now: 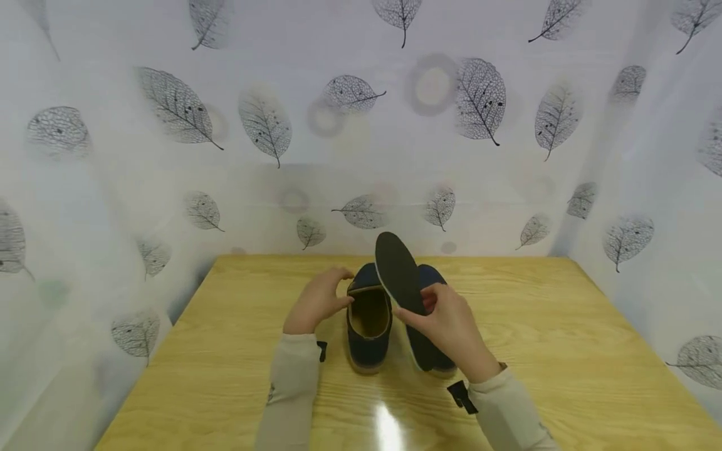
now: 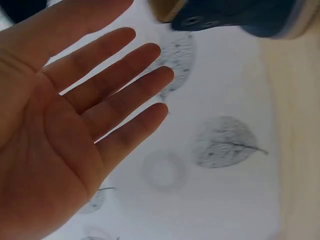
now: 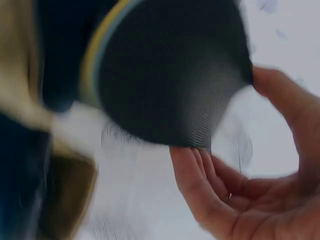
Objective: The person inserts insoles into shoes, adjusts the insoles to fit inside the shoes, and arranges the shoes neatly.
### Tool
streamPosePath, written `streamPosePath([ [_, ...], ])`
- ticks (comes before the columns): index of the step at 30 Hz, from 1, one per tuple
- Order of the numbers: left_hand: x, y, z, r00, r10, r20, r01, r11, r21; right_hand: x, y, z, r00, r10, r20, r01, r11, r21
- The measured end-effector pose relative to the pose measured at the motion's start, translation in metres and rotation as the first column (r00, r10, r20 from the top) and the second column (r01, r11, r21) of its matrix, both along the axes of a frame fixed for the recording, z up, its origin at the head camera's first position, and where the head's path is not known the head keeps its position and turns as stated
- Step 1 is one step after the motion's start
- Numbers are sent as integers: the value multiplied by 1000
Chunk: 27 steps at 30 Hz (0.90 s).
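A dark insole (image 1: 397,266) is pinched between the thumb and fingers of my right hand (image 1: 451,322), tilted up over the right-hand shoe. In the right wrist view the insole (image 3: 165,70) bends slightly between thumb and fingers and shows a yellowish edge. My left hand (image 1: 318,299) is beside the left-hand navy shoe (image 1: 368,347), thumb and fingers near its opening; whether they touch it I cannot tell. In the left wrist view the fingers of the left hand (image 2: 55,145) are extended, holding nothing. The right-hand navy shoe (image 1: 431,275) is partly hidden behind the insole and right hand.
Both shoes stand on a wooden table (image 1: 237,376), toes pointing away from me. Behind the table hangs a pale curtain (image 1: 361,156) printed with dark leaves, which also runs along both sides.
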State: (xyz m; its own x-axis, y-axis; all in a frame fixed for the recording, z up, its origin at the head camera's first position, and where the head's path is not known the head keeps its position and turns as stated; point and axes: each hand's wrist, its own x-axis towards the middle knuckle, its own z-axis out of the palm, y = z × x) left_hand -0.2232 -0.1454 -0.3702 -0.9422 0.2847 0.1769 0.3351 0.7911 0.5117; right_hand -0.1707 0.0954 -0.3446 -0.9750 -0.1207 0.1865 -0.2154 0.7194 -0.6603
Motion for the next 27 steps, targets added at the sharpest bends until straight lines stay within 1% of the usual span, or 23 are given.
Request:
streamPosePath([
  [2, -7, 1, -8, 1000, -7, 2, 7, 1000, -6, 4, -4, -1, 998, -8, 69, 12, 998, -55],
  [3, -10, 2, -11, 1000, -11, -5, 11, 1000, -12, 6, -7, -2, 995, -4, 97, 10, 998, -67],
  [6, -15, 8, -18, 1000, -18, -23, 17, 1000, -12, 13, -12, -8, 988, 26, 153, -18, 998, -53],
  [9, -17, 12, -21, 1000, -5, -28, 5, 1000, -3, 18, -16, -12, 980, 75, 185, -71, 997, -28],
  [13, -16, 14, -22, 999, 10, -51, -10, 1000, 1, 22, -19, -13, 974, 128, 185, -133, 991, 11],
  [20, -15, 13, -22, 997, 9, -82, -6, 999, 35, 28, -20, -7, 963, 181, 200, -186, 983, 7],
  [23, -17, 14, -23, 994, 5, -107, -1, 999, 38, 28, -20, -6, 959, 199, 200, -205, 979, 11],
  [27, -19, 15, -24, 991, 0, -133, 4, 999, 32, 22, -24, -8, 956, 214, 200, -223, 975, 23],
])
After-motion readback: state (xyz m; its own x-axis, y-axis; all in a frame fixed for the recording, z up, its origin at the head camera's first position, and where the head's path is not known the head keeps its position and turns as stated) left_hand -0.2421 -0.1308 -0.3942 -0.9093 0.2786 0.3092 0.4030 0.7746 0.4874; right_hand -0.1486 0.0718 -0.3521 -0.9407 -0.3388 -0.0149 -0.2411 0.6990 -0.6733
